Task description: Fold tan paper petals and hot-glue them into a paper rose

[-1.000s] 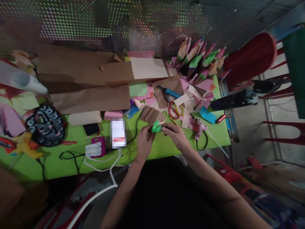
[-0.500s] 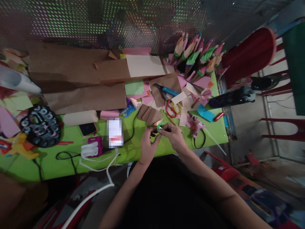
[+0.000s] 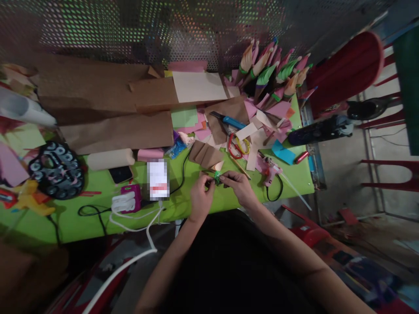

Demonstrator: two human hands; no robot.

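Note:
Over the near edge of the green table, my left hand (image 3: pixel 201 197) is closed around a small paper cone, most of it hidden by the fingers. Its peach tip (image 3: pixel 218 166) points away from me. Shiny green ribbon (image 3: pixel 217 176) lies around the cone, just below that tip. The thumb and fingers of my right hand (image 3: pixel 239 186) pinch the ribbon from the right side. Just beyond the hands lie folded brown paper pieces (image 3: pixel 204 155). A thin yellowish stick (image 3: pixel 241 168) rests to their right.
Scissors (image 3: pixel 238 146), a blue cutter (image 3: pixel 232 122) and paper scraps lie behind the hands. A pink glue gun (image 3: pixel 271 174) is at right; several finished paper cones (image 3: pixel 265 78) stand at back right. A lit phone (image 3: pixel 157 179) with a white cable is at left.
Both hands have stayed close together, shifting slightly. The green ribbon looked bunched and larger one second ago; now it sits narrower around the cone. The view has moved slightly.

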